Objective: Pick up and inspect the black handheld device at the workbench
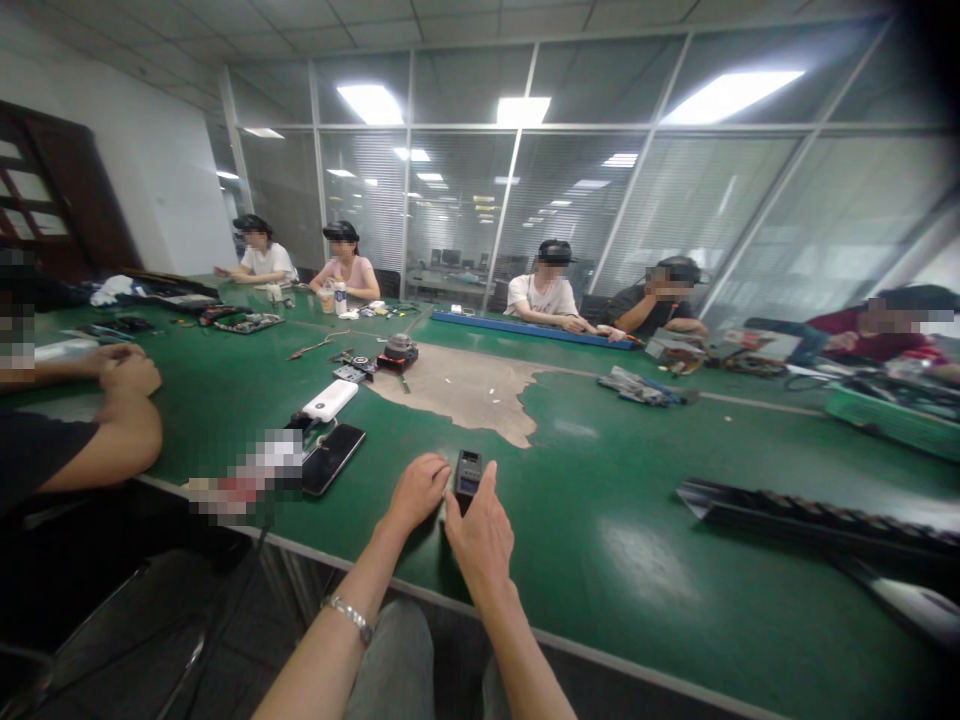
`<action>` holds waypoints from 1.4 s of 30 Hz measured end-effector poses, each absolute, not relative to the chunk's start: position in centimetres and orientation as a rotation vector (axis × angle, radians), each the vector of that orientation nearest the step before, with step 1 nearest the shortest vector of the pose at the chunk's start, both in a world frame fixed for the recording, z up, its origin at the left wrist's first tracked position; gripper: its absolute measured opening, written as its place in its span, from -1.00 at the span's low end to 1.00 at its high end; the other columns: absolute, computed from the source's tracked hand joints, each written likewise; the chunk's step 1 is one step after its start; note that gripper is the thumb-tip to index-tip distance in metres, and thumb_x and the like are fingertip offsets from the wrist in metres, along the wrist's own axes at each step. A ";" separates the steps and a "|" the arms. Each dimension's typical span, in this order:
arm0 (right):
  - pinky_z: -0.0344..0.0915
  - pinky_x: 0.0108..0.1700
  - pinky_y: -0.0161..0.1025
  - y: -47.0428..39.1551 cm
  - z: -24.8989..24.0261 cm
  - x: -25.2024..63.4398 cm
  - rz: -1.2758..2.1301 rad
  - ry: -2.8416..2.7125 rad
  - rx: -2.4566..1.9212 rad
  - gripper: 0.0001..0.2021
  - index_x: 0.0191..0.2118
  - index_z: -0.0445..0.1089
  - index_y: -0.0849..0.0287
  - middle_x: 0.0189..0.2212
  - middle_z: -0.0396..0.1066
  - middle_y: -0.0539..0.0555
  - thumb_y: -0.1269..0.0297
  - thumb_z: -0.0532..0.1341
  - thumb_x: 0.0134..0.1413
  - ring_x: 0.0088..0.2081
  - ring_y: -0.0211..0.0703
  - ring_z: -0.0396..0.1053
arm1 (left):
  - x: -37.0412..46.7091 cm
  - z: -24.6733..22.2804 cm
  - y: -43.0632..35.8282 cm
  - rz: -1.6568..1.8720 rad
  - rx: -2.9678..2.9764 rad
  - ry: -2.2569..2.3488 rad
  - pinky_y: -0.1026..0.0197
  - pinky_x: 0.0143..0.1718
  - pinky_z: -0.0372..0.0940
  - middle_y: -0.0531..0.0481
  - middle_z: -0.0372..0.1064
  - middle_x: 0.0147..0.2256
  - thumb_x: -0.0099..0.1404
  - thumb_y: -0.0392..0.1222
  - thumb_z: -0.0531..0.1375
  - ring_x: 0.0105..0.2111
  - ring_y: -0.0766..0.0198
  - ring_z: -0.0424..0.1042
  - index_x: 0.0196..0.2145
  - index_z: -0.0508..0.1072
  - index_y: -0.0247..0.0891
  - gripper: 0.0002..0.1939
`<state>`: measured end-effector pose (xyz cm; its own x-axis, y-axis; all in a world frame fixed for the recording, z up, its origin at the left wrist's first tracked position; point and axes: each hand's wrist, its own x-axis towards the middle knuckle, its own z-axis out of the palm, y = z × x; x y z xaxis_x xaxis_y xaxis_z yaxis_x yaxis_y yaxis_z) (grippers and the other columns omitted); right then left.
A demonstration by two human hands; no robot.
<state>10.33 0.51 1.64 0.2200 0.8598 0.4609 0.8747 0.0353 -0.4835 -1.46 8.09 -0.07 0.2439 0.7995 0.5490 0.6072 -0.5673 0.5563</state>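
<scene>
A small black device [469,474] with a dark screen stands on the green table [585,560] near its front edge. My right hand [484,530] is at the device's near end, thumb on its left side and fingers along its right side. Just left of it, my left hand [421,490] rests on the table with its fingers curled and drawn together; whether anything is under them is hidden. A black phone [334,460] lies to the left, beside a white power bank [331,400].
A torn brown sheet [480,390] lies mid-table, with a dark round part [397,350] at its left edge. Black strips [810,520] and a green basket [892,415] are at right. A person's forearms [120,430] rest at left. Several people sit across the table.
</scene>
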 end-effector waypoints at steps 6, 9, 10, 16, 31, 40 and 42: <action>0.16 0.12 -0.04 0.0 -0.5 10.7 -0.077 -1.591 -1.647 -0.15 0.34 -0.34 0.46 0.25 0.01 0.44 -0.02 0.05 0.18 0.18 0.17 0.15 | -1.5 0.0 8.0 1.222 2.287 1.328 0.16 0.00 0.30 -0.10 0.48 -0.18 0.38 -0.16 -0.02 -0.13 0.23 0.41 -0.23 0.52 -0.25 -0.68; 0.15 0.13 -0.03 -0.2 -0.9 10.9 -0.052 -1.578 -1.639 -0.16 0.34 -0.32 0.48 0.24 0.02 0.45 -0.01 0.05 0.18 0.17 0.17 0.16 | -1.4 0.0 8.1 1.244 2.265 1.340 0.16 -0.01 0.31 -0.10 0.48 -0.18 0.38 -0.16 -0.01 -0.14 0.22 0.42 -0.22 0.52 -0.26 -0.69; 0.15 0.13 -0.02 -0.2 -0.9 10.9 -0.041 -1.573 -1.642 -0.17 0.34 -0.31 0.48 0.23 0.04 0.45 0.00 0.05 0.18 0.17 0.18 0.17 | -1.4 -0.1 8.1 1.249 2.261 1.340 0.16 -0.01 0.31 -0.10 0.48 -0.18 0.38 -0.16 -0.01 -0.14 0.23 0.42 -0.22 0.52 -0.26 -0.69; 0.20 0.07 -0.03 -0.1 -1.0 11.0 -0.005 -1.519 -1.669 -0.16 0.34 -0.30 0.46 0.17 0.16 0.45 -0.02 0.06 0.17 0.12 0.16 0.22 | -1.6 -0.2 8.2 1.362 2.211 1.376 0.14 0.03 0.30 -0.10 0.49 -0.16 0.36 -0.18 0.01 -0.11 0.22 0.42 -0.19 0.52 -0.25 -0.71; 0.25 -0.12 -0.13 0.8 2.4 10.3 0.046 -1.535 -1.864 -0.20 0.35 -0.37 0.44 -0.11 0.41 0.37 0.10 0.05 0.20 -0.11 0.09 0.42 | -1.6 -0.4 8.4 1.325 2.203 1.407 0.14 0.02 0.29 -0.12 0.48 -0.17 0.35 -0.23 0.01 -0.10 0.21 0.42 -0.39 0.49 -0.26 -0.72; 0.24 0.00 -0.06 1.7 6.9 14.1 0.028 -1.368 -1.652 -0.18 0.34 -0.20 0.37 0.13 0.23 0.41 0.00 0.11 0.11 0.06 0.19 0.33 | -1.5 -0.6 8.4 1.327 2.181 1.431 0.13 0.02 0.29 -0.11 0.48 -0.17 0.34 -0.22 0.02 -0.10 0.22 0.42 -0.36 0.49 -0.25 -0.75; 0.24 0.01 -0.06 1.6 6.5 16.0 0.021 -1.340 -1.632 -0.17 0.34 -0.19 0.34 0.13 0.25 0.37 -0.03 0.12 0.10 0.07 0.17 0.32 | -1.5 -0.6 8.4 1.321 2.188 1.420 0.14 0.00 0.29 -0.10 0.49 -0.19 0.34 -0.23 0.02 -0.12 0.22 0.43 -0.37 0.49 -0.25 -0.74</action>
<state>16.02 1.60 6.51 0.3902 0.7512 0.5323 0.7343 0.0949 -0.6722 -1.49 8.43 -0.63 0.1305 0.8159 0.5633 0.6208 -0.5102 0.5952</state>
